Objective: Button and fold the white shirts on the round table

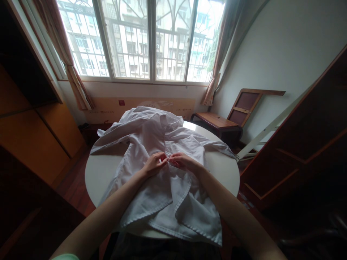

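**Both hands pinching the front edge of a white shirt on a round table**

White, thin woven-cotton shirt point(151, 144) spread crumpled over round white table point(225, 169), hem hanging off the near edge, sleeves splayed left and right, collar end bunched toward the window.

Left hand point(153, 164) and right hand point(183, 161) meeting at the shirt's centre front, fingertips almost touching. Left fingers point(162, 159) curled together, pinched on the fabric edge. Right fingers point(173, 161) likewise closed on the opposing edge. Too small to tell whether a button sits between them.

Handling, as a judgement:
- Light, soft, no stiffness; drapes and folds under own weight.
- Not fragile, not slippery; likely to creep toward the overhanging hem if tugged.
- Best grip points: stitched front edges, collar, shoulder seams, cuffs. Doubled fabric there, holds shape better than open panel.
- Fingertip pinch enough; open panels just bunch up.

Around: low wooden bench point(217, 121) and leaning wooden frame point(244, 104) at right, barred window point(141, 39) with tied curtains behind, wooden cabinet point(32, 141) at left.
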`<action>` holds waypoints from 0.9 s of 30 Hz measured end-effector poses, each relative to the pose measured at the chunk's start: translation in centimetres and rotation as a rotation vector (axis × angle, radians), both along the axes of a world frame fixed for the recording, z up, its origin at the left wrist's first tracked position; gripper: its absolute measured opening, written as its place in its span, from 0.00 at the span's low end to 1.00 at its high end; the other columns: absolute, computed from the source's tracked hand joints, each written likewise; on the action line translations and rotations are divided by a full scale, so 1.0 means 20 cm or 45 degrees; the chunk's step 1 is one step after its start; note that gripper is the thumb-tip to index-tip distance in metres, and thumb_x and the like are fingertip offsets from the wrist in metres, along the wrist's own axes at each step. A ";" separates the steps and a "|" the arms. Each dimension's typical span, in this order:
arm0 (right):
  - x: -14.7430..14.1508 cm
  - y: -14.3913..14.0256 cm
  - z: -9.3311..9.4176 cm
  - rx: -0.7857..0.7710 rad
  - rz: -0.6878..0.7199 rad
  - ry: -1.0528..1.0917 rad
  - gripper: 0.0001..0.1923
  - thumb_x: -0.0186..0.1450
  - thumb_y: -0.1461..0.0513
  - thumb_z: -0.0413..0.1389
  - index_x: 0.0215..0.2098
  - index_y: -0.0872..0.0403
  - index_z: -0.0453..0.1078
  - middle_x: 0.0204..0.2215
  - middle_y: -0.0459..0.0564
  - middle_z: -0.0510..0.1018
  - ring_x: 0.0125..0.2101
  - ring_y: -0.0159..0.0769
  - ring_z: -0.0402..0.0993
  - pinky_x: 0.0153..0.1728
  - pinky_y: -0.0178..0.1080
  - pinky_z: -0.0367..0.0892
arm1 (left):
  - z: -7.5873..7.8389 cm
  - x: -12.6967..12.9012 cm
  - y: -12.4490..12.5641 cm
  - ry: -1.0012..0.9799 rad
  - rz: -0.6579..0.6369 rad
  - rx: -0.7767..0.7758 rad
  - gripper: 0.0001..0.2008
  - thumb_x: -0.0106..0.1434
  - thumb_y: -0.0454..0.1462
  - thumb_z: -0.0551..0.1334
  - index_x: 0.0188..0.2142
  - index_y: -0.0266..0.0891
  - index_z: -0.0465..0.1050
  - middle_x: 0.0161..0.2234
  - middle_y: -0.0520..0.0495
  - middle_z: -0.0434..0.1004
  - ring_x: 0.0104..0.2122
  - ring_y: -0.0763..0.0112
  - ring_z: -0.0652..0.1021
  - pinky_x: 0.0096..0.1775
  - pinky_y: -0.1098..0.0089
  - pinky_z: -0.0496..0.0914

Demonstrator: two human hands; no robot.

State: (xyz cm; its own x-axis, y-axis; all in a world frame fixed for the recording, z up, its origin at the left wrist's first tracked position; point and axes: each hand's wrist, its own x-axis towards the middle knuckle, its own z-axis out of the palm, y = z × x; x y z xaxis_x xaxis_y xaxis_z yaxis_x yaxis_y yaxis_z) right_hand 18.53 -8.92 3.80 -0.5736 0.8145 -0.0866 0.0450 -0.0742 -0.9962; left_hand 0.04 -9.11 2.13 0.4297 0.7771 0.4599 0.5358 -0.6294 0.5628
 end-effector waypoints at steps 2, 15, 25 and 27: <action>0.00 0.00 0.01 -0.005 -0.008 -0.013 0.10 0.53 0.57 0.58 0.22 0.55 0.68 0.15 0.41 0.61 0.16 0.24 0.52 0.17 0.32 0.48 | -0.01 0.00 0.01 -0.050 -0.012 -0.047 0.13 0.59 0.42 0.53 0.25 0.37 0.68 0.23 0.52 0.69 0.25 0.74 0.69 0.28 0.74 0.62; 0.01 0.05 -0.02 0.057 0.082 -0.094 0.11 0.54 0.56 0.58 0.25 0.57 0.69 0.15 0.40 0.60 0.17 0.23 0.50 0.17 0.32 0.46 | -0.04 0.01 0.04 -0.295 -0.029 -0.278 0.05 0.52 0.36 0.58 0.25 0.36 0.69 0.24 0.52 0.70 0.26 0.75 0.70 0.28 0.76 0.63; 0.01 0.02 0.00 0.170 0.089 -0.169 0.11 0.54 0.56 0.58 0.24 0.58 0.67 0.17 0.41 0.62 0.18 0.23 0.53 0.19 0.32 0.48 | -0.02 0.02 0.02 -0.313 -0.015 -0.229 0.07 0.54 0.38 0.58 0.26 0.36 0.71 0.24 0.51 0.72 0.27 0.73 0.71 0.29 0.75 0.64; 0.01 0.01 0.01 0.168 0.069 -0.141 0.11 0.54 0.56 0.58 0.24 0.57 0.67 0.17 0.41 0.62 0.18 0.24 0.54 0.20 0.31 0.48 | -0.02 0.02 0.02 -0.324 0.039 -0.234 0.08 0.55 0.39 0.57 0.26 0.36 0.70 0.25 0.50 0.72 0.27 0.73 0.72 0.29 0.74 0.65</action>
State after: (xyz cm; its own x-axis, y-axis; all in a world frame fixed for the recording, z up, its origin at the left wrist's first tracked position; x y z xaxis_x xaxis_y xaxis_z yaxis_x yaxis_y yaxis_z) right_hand 18.64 -8.66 4.00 -0.6099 0.7911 -0.0460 0.1551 0.0622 -0.9859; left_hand 0.37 -8.67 1.79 0.2936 0.8682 0.4001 0.3801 -0.4901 0.7844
